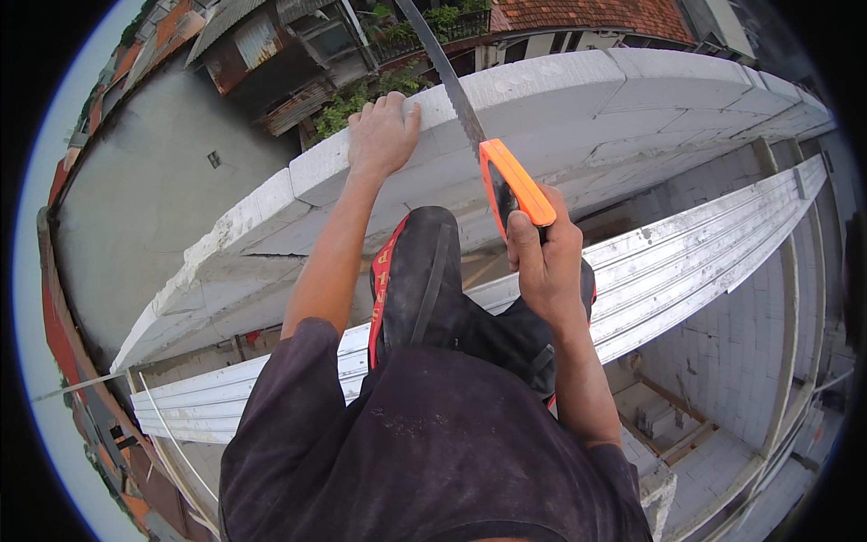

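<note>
My left hand grips the top edge of a white block wall, its fingers curled over it. To the right, my right hand is closed around the orange and black handle of a hand saw. The saw's toothed blade points forward and up across the wall's top, just right of my left hand; I cannot tell if it touches the blocks. My knees in dark trousers with red side stripes are between my arms, close to the wall.
A long ribbed metal plank runs beneath me along the wall. Below it at right is a block-walled space with an opening. Beyond the wall are a grey flat roof, plants, rusty sheeting and tiled roofs. Thin poles lie at lower left.
</note>
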`<action>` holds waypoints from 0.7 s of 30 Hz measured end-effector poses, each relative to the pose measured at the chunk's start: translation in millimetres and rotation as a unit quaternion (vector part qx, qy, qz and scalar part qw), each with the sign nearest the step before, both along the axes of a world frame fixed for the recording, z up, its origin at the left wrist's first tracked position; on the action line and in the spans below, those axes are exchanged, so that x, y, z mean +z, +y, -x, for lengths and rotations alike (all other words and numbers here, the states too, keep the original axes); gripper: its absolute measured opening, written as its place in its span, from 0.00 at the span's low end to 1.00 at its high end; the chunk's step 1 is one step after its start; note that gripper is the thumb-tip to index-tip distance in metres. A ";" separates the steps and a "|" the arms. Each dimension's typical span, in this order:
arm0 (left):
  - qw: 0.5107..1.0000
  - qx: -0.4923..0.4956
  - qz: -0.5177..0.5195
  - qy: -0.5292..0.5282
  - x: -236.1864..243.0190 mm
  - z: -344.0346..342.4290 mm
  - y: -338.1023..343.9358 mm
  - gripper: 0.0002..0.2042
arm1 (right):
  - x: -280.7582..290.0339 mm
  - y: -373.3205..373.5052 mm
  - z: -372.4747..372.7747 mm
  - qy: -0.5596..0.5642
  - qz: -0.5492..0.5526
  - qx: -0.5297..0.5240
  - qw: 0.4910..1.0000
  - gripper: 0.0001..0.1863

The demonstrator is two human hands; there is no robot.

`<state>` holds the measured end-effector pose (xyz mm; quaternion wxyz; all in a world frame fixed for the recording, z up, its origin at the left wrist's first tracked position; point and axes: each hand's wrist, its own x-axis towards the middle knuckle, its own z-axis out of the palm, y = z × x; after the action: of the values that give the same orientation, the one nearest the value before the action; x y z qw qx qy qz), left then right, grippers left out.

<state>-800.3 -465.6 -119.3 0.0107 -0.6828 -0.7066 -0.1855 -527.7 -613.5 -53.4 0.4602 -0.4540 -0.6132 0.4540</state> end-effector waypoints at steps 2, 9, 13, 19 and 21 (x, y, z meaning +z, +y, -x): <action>1.000 -0.002 0.002 -0.011 -0.1 2.4 1.2 0.26 | 1.5 -2.0 7.3 -0.003 -0.003 0.006 1.000 0.19; 1.000 0.013 -0.025 -0.010 -6.0 5.1 4.0 0.29 | 14.4 -12.7 21.7 -0.067 0.010 0.013 0.998 0.20; 0.999 0.031 0.004 0.011 1.8 0.7 5.0 0.30 | 24.8 -20.5 24.6 -0.102 -0.020 -0.005 0.995 0.20; 0.999 0.037 -0.004 0.005 -3.7 2.5 4.6 0.31 | 32.8 -25.8 30.6 -0.150 -0.055 -0.009 0.987 0.18; 0.999 0.042 0.010 -0.012 -3.3 4.4 8.1 0.32 | 33.1 -27.0 31.6 -0.157 -0.035 0.000 0.987 0.18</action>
<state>-804.7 -457.6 -122.5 0.0028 -0.6500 -0.7367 -0.1862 -559.4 -640.5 -20.3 0.3738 -0.5030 -0.6935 0.3554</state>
